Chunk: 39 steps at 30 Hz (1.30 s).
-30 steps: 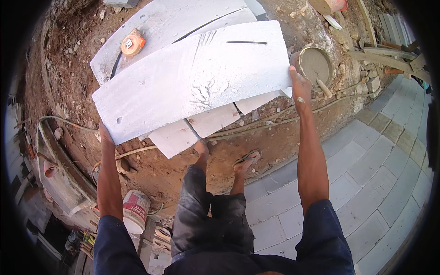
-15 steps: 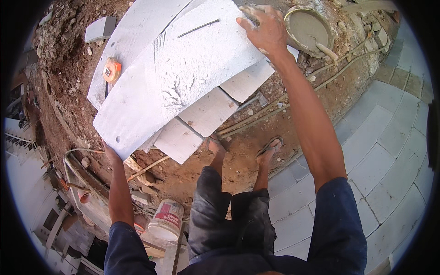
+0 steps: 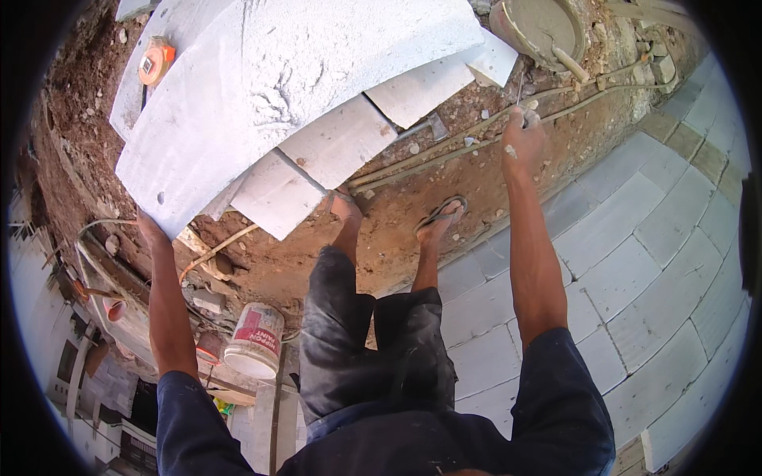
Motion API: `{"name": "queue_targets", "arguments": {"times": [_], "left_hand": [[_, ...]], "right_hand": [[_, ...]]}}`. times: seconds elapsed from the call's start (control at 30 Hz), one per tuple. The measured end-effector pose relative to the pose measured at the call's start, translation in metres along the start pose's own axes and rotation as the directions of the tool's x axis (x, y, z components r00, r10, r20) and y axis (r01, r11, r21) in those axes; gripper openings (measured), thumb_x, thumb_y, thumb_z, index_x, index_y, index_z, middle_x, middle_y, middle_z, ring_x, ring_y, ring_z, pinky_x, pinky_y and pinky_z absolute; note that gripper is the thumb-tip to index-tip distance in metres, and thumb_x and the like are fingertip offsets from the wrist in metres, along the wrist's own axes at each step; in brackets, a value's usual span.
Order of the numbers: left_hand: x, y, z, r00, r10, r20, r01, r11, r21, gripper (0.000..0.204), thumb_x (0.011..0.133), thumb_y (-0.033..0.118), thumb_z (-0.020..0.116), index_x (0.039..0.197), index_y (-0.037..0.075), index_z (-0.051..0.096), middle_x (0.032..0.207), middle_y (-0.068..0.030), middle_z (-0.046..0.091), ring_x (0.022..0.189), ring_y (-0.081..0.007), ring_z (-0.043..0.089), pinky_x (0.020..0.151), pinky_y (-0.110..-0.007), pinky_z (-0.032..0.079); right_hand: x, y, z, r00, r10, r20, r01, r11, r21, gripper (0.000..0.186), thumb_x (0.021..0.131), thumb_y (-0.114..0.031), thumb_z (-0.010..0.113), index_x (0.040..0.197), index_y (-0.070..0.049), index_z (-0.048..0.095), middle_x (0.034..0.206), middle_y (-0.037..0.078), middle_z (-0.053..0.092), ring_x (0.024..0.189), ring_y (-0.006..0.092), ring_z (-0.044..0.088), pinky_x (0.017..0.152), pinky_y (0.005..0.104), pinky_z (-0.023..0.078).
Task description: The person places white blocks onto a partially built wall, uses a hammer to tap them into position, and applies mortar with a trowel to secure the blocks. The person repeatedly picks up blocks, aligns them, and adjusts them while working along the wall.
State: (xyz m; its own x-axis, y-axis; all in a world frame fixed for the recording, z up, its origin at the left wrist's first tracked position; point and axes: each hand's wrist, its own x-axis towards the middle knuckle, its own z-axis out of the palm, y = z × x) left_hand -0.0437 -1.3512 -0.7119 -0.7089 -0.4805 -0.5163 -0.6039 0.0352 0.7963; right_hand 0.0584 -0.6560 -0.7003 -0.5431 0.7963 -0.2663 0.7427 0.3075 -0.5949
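Note:
A large, pale lightweight concrete block (image 3: 206,135) with a rough, chipped patch lies tilted over other pale blocks (image 3: 341,143). My left hand (image 3: 151,228) grips its near left corner; the fingers are partly hidden beneath it. Out to the right, clear of the block, my right hand (image 3: 524,141) is closed around a thin metal rod (image 3: 521,86) that looks like a nail, pointing away from me. An orange tape measure (image 3: 156,62) rests on another pale slab behind the large block.
At the far right stands a bucket of grey mortar (image 3: 548,32) with a handle sticking out. Long thin pipes (image 3: 444,151) and a hatchet-like tool (image 3: 436,127) lie on the dirt. A paint bucket (image 3: 255,341) stands by my legs. Grey block paving (image 3: 619,270) covers the right side.
My right hand has let go of the block's far right edge and come back toward me, now with the thin rod. The view has shifted; my left hand stays at the corner.

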Motion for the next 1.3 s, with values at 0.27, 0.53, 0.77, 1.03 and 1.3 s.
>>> {"name": "queue_targets", "arguments": {"times": [0.27, 0.53, 0.77, 1.03, 1.3], "left_hand": [[-0.002, -0.010, -0.001, 0.974, -0.185, 0.133, 0.217, 0.933, -0.288, 0.053, 0.095, 0.034, 0.047, 0.136, 0.001, 0.049, 0.125, -0.0151, 0.061, 0.107, -0.0315, 0.063, 0.086, -0.045, 0.056], [-0.040, 0.020, 0.051, 0.965, -0.162, 0.208, 0.215, 0.940, -0.264, 0.056, 0.095, 0.035, 0.047, 0.141, 0.003, 0.044, 0.133, -0.0156, 0.056, 0.113, -0.0348, 0.060, 0.091, -0.049, 0.054], [-0.109, 0.007, 0.037, 0.940, -0.274, 0.202, 0.316, 0.922, -0.222, 0.058, 0.097, 0.040, 0.039, 0.143, 0.004, 0.041, 0.136, -0.0158, 0.053, 0.116, -0.0362, 0.058, 0.094, -0.051, 0.052], [-0.215, -0.042, -0.053, 0.855, -0.495, 0.151, 0.513, 0.851, -0.114, 0.056, 0.101, 0.042, 0.039, 0.143, 0.005, 0.042, 0.136, -0.0142, 0.054, 0.116, -0.0304, 0.059, 0.099, -0.040, 0.048], [-0.316, 0.044, 0.090, 0.484, -0.836, 0.259, 0.639, 0.540, 0.548, 0.068, 0.093, 0.047, 0.057, 0.144, 0.005, 0.039, 0.133, -0.0154, 0.054, 0.121, -0.0303, 0.055, 0.096, -0.050, 0.048]], "right_hand": [[0.046, -0.033, 0.057, 0.948, -0.084, 0.306, -0.090, 0.853, 0.513, 0.073, 0.096, -0.059, 0.047, 0.130, 0.005, 0.055, 0.127, 0.020, 0.058, 0.117, 0.0288, 0.055, 0.101, 0.0401, 0.041], [0.087, -0.150, 0.055, 0.599, -0.208, 0.773, -0.020, 0.961, 0.275, 0.103, 0.075, -0.071, 0.066, 0.139, 0.008, 0.044, 0.130, 0.030, 0.053, 0.119, 0.0391, 0.055, 0.095, 0.0464, 0.048], [0.070, -0.116, 0.036, 0.625, -0.195, 0.756, -0.095, 0.942, 0.321, 0.105, 0.067, -0.062, 0.078, 0.137, 0.009, 0.046, 0.121, 0.026, 0.061, 0.110, 0.0332, 0.061, 0.097, 0.0408, 0.046], [-0.018, 0.099, -0.076, 0.637, 0.305, 0.708, -0.547, 0.826, 0.135, 0.089, 0.072, -0.043, 0.083, 0.137, 0.006, 0.048, 0.126, 0.020, 0.056, 0.118, 0.0244, 0.054, 0.094, 0.0379, 0.047], [-0.077, 0.255, -0.223, 0.047, 0.631, 0.774, -0.955, 0.257, -0.151, 0.064, 0.081, -0.034, 0.067, 0.131, 0.002, 0.053, 0.122, 0.019, 0.063, 0.113, 0.0337, 0.060, 0.097, 0.0459, 0.046]]}}
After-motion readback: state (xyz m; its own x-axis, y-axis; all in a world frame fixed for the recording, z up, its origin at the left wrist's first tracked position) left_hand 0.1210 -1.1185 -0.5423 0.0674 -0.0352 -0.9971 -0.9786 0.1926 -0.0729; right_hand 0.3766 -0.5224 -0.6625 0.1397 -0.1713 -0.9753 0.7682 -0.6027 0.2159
